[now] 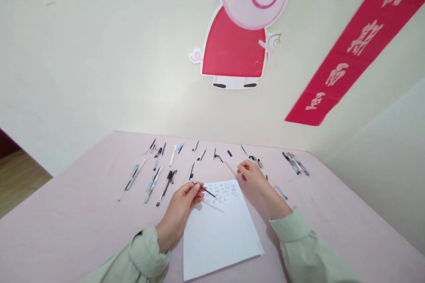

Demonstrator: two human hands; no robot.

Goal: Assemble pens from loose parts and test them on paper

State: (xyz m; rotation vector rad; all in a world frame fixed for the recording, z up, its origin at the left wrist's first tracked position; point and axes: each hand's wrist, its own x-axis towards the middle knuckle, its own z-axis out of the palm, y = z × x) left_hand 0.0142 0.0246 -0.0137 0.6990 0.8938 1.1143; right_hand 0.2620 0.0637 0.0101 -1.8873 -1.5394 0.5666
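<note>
My left hand [183,203] is closed in a pinch on a thin dark pen refill [209,193], tilted over the top of a white sheet of paper [222,239]. Handwritten marks fill the upper part of that sheet. The refill's shadow falls on the paper below it. To the right of the paper's top edge, my right hand [251,174] is raised a little above the table with thumb and fingertips pinched together. Whatever sits between those fingertips is too small to make out.
A pink-covered table [83,194] carries pen parts. Several pens lie at left, among them a white pen [173,155] and a black pen [166,188]. A bundle of pens [295,163] rests at right. Behind stands a wall with a pig cutout [234,48] and red banner [352,48].
</note>
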